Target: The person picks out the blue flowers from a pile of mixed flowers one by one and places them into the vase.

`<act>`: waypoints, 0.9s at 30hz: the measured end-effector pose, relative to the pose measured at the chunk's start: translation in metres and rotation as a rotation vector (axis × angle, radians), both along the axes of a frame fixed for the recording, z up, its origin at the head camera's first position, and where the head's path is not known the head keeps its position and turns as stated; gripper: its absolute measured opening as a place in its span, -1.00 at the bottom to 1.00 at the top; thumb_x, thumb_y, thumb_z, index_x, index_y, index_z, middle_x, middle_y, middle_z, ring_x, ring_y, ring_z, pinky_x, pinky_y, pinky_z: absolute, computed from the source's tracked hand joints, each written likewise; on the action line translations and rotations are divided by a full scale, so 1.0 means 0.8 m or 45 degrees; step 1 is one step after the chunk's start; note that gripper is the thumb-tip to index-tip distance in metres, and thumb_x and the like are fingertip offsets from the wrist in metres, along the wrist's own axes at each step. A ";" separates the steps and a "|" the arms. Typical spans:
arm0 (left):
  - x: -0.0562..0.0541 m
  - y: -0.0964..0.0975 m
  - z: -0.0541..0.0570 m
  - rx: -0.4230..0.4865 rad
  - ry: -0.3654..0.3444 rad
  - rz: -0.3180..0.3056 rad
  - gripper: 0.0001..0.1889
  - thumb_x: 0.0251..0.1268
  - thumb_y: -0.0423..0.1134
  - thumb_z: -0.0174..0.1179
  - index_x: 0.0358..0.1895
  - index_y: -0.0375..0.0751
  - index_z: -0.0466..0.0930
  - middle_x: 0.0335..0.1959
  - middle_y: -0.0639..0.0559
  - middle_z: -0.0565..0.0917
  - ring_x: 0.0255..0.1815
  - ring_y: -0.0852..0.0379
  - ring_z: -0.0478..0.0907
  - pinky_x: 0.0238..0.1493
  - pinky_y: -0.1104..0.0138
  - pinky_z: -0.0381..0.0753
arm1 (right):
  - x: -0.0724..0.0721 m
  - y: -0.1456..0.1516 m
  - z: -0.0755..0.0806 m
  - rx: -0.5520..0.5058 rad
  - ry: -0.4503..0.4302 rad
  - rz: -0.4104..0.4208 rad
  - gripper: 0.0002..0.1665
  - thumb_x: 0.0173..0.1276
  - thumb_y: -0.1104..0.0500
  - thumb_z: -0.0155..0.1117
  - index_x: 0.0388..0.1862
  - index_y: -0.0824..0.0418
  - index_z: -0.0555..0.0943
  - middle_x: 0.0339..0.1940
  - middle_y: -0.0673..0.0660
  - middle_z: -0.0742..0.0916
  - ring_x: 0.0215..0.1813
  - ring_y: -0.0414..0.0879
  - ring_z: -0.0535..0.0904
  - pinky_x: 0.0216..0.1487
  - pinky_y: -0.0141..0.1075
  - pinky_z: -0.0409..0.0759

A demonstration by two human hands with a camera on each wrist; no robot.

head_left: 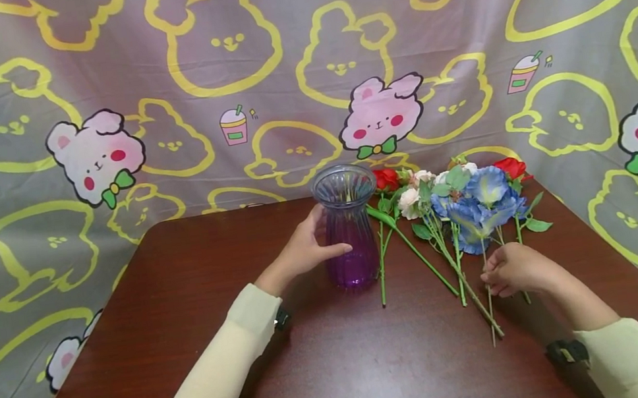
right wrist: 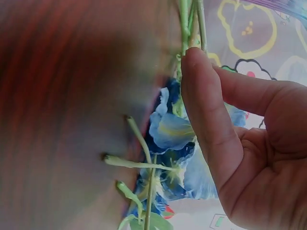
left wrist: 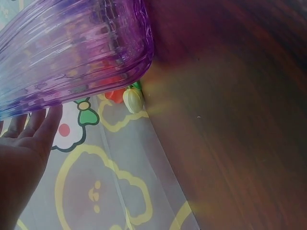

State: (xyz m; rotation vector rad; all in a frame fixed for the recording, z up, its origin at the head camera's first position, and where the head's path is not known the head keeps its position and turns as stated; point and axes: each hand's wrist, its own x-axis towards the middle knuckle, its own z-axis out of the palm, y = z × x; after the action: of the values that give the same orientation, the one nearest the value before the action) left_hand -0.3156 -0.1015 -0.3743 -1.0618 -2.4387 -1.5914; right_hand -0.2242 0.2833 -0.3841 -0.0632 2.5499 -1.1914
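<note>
Grey cartoon-print cloth (head_left: 284,107) hangs behind the brown bench (head_left: 228,383). Glass vase (head_left: 349,232), bluish rim over purple body, stands upright toward the bench's far edge. Your left hand (head_left: 308,247) holds its side, thumb across the front. Your right hand (head_left: 519,269) pinches a blue flower (head_left: 479,224) by its thin stem. Between and beyond your hands: red flowers (head_left: 386,179), pale blooms (head_left: 409,204), green stems (head_left: 425,262) pointing your way. Dark wrist cameras (head_left: 567,352) sit at both cream cuffs (head_left: 254,313).
</note>
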 end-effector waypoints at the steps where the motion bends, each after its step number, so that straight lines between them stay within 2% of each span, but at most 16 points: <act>1: 0.000 0.000 0.000 0.004 0.002 -0.004 -0.07 0.05 -0.33 0.47 0.47 -0.22 0.09 0.28 -0.22 0.44 0.23 -0.15 0.45 0.20 0.07 0.46 | 0.000 0.000 0.002 -0.006 0.004 0.006 -0.86 0.35 0.40 0.18 -0.35 0.52 0.50 -0.53 0.14 0.66 -0.44 -0.01 0.65 -0.38 -0.12 0.69; 7: -0.001 0.000 0.000 -0.002 0.007 0.008 -0.07 0.05 -0.33 0.47 0.47 -0.20 0.09 0.27 -0.19 0.45 0.23 -0.10 0.46 0.20 0.11 0.47 | 0.001 0.000 0.014 -0.019 0.052 0.015 -0.87 0.38 0.41 0.12 -0.32 0.51 0.43 -0.48 0.17 0.68 -0.40 0.05 0.66 -0.36 -0.09 0.69; 12: -0.001 0.000 -0.002 -0.005 0.024 0.013 -0.07 0.04 -0.32 0.48 0.46 -0.19 0.10 0.26 -0.16 0.47 0.21 -0.05 0.48 0.18 0.17 0.49 | 0.000 0.000 0.021 0.024 0.117 0.022 -0.87 0.39 0.39 0.13 -0.31 0.49 0.43 -0.45 0.18 0.70 -0.38 0.08 0.67 -0.36 -0.08 0.68; 19: -0.001 0.001 -0.002 0.003 0.045 0.001 -0.07 0.03 -0.34 0.48 0.46 -0.20 0.10 0.24 -0.17 0.48 0.20 -0.06 0.49 0.18 0.15 0.49 | -0.004 -0.002 0.031 0.090 0.179 0.000 -0.84 0.41 0.35 0.15 -0.29 0.49 0.45 -0.45 0.19 0.72 -0.39 0.07 0.68 -0.37 -0.09 0.68; 25: -0.002 0.002 -0.002 -0.008 0.054 0.011 -0.05 0.01 -0.33 0.49 0.46 -0.26 0.10 0.23 -0.23 0.49 0.18 -0.12 0.50 0.20 0.05 0.46 | -0.005 -0.006 0.042 0.147 0.261 -0.011 -0.81 0.41 0.29 0.17 -0.25 0.47 0.46 -0.48 0.13 0.71 -0.40 0.05 0.67 -0.39 -0.10 0.66; 27: 0.002 0.002 0.003 -0.017 0.049 0.016 -0.05 0.01 -0.34 0.49 0.46 -0.30 0.09 0.23 -0.27 0.48 0.18 -0.15 0.49 0.20 0.04 0.46 | -0.006 -0.009 0.046 0.170 0.303 -0.016 -0.80 0.41 0.27 0.19 -0.24 0.44 0.46 -0.49 0.12 0.71 -0.41 0.03 0.66 -0.40 -0.12 0.65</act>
State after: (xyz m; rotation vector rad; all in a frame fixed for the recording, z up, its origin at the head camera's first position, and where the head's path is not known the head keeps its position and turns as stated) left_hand -0.3140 -0.0998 -0.3718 -1.0671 -2.4297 -1.5384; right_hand -0.2288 0.2758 -0.3471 -0.1677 2.8332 -1.0715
